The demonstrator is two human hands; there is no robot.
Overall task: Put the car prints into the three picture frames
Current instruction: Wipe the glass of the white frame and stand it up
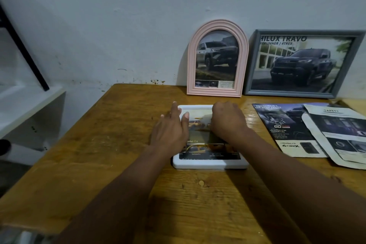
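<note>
White frame [210, 163] lies flat mid-bench [95, 144], car print [206, 145] in it. Our left grip [170, 130] rests flat-fingered on its left edge. Our right grip [227, 121] is curled over the print, and we can't tell if it's gripping.

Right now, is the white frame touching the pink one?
Apart. The head view shows a strip of bare table between the flat white frame and the standing pink frame.

white frame [210, 163] flat, print [200, 134] inside | pink arched frame [191, 69], grey frame [289, 93] upright, filled
</note>
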